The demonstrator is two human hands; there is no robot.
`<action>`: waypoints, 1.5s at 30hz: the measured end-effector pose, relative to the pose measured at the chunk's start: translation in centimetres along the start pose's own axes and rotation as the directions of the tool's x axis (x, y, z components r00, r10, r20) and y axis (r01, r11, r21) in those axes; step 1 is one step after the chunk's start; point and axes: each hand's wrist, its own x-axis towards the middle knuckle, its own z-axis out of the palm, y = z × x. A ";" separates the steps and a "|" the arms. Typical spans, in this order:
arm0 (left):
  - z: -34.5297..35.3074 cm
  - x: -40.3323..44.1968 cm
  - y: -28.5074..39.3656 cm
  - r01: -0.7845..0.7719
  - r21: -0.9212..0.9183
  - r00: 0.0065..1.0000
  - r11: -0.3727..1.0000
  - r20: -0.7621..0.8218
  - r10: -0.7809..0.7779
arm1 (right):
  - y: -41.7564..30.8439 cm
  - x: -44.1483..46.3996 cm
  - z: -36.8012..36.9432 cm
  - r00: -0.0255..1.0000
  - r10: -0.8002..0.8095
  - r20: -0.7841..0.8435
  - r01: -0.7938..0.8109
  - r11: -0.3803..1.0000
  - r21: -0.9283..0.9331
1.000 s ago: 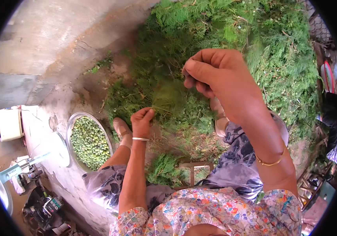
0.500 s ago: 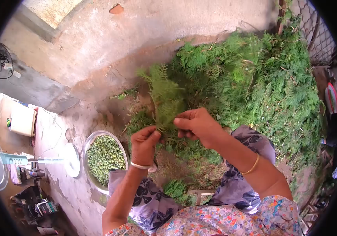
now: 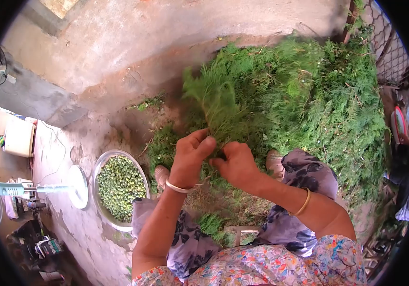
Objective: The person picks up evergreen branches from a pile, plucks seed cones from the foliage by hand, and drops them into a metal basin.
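My left hand pinches the stem of a feathery green conifer sprig, which points up and away from me. My right hand is just right of it, fingers closed near the sprig's lower end; what lies between these fingers is hidden. Beyond and to the right spreads a big heap of similar green branches. On the floor at the left sits a round metal basin, holding many small round green cones or fruits.
A pale stand fan is left of the basin, its round base on the floor. A wall runs along the far side. Wire mesh stands at the far right. My feet and patterned trouser legs flank the working spot.
My left hand has moved up and to the right with the sprig. My right hand has shifted slightly down, and the two hands are closer together. The view has also shifted slightly.
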 end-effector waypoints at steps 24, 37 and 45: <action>-1.4 -2.6 0.8 0.015 -0.373 0.999 0.928 0.050 0.004 | -0.2 2.4 -6.0 0.988 0.150 -0.024 -0.126 0.898 0.421; -1.0 -2.7 0.5 0.074 -0.347 0.997 0.935 -0.005 -0.080 | -0.7 2.5 -5.4 0.996 0.014 0.083 -0.052 0.881 0.470; 0.6 -3.2 1.5 0.115 -0.281 0.972 0.953 -0.167 -0.166 | -0.6 2.8 -4.7 0.982 0.174 0.075 -0.173 0.662 0.729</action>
